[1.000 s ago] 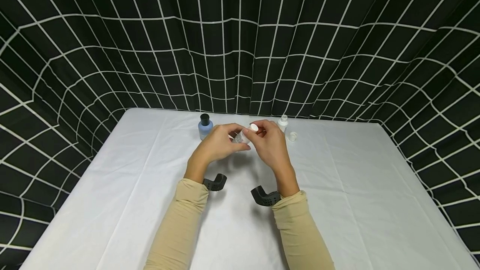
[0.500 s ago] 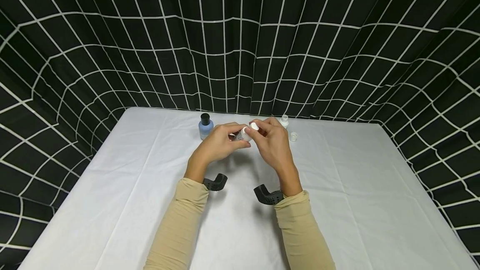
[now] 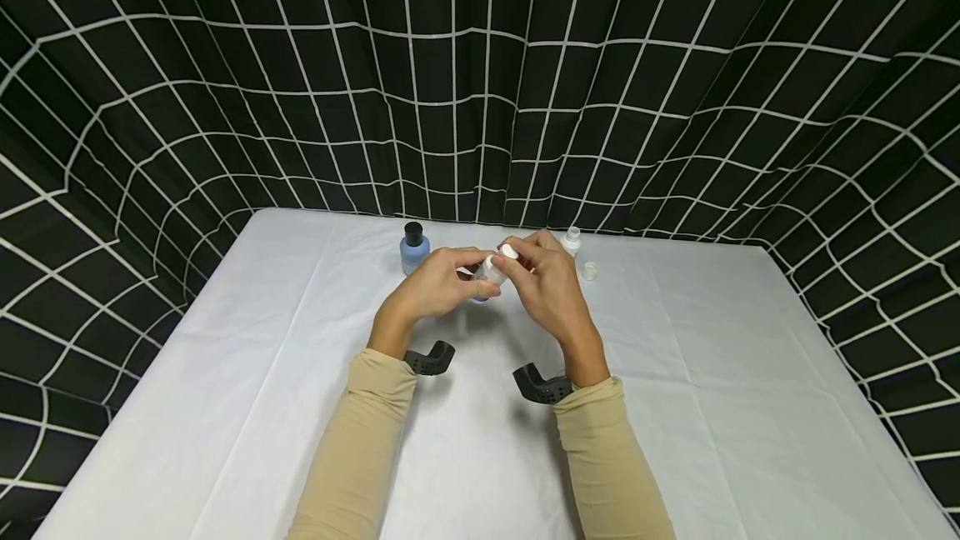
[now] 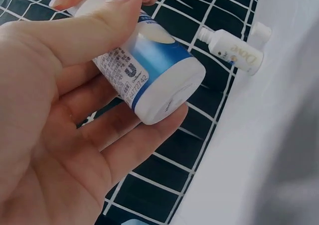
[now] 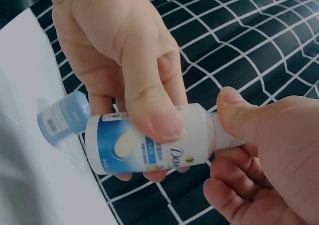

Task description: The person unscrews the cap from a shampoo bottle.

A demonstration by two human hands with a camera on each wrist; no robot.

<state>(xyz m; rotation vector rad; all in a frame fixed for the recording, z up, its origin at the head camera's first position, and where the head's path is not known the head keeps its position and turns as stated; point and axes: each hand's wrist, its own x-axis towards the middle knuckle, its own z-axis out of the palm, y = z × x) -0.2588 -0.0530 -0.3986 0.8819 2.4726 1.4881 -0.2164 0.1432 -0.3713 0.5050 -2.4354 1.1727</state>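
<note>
My left hand (image 3: 435,283) grips a small white-and-blue Dove bottle (image 3: 492,272) above the table, tilted with its top toward my right hand. In the right wrist view, the left thumb lies across the label of the bottle (image 5: 149,140), with fingers behind it. My right hand (image 3: 553,286) pinches the white cap (image 3: 509,252) at the bottle's neck between thumb and fingers. The right fingers partly cover the cap, so I cannot tell whether it is loose. From the left wrist view, the bottle's white base (image 4: 172,90) faces the camera.
A blue bottle (image 3: 414,252) with a black top stands behind my left hand. Behind my right hand stands an uncapped white Dove bottle (image 4: 238,53), partly hidden in the head view. A loose white cap (image 3: 589,272) lies beside it. A black gridded curtain (image 3: 480,90) hangs behind the white-covered table (image 3: 300,323).
The right hand has shifted slightly to the right and its fingers have turned a little at the cap. The left hand keeps its hold on the bottle. The head view has tilted slightly.
</note>
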